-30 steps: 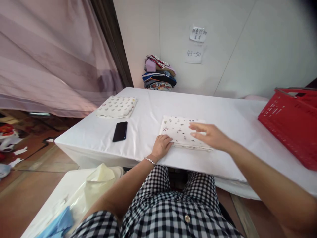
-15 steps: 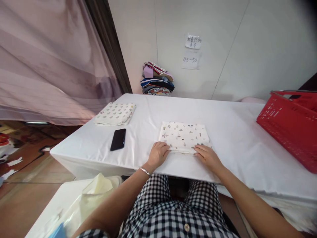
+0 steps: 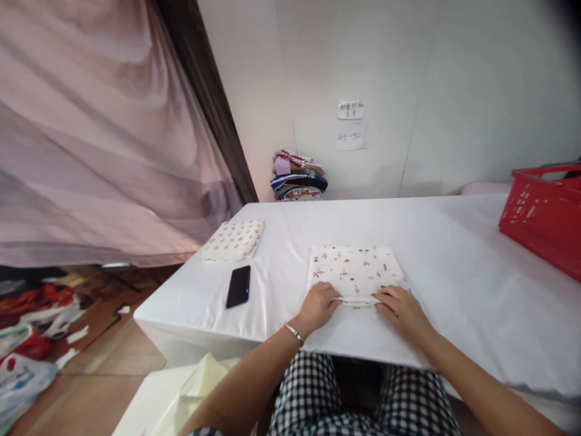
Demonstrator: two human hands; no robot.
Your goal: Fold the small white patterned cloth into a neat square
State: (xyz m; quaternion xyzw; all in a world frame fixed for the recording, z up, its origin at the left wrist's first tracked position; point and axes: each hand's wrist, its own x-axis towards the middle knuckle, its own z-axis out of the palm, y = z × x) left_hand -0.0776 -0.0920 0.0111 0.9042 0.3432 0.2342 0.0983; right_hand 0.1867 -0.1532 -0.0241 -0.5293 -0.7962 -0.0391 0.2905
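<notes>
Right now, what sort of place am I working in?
Probably a cloth-folding work station in a plain room. Both hands, the left hand and right hand, grip a folded printed cloth on a white-covered table, with stacked fabrics by the wall and a red basket.

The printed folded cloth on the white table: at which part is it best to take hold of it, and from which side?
Probably the near edge of the printed folded cloth, from the person's side. The layers end there, at the table's front, where the left hand and right hand pinch its two near corners.
</notes>
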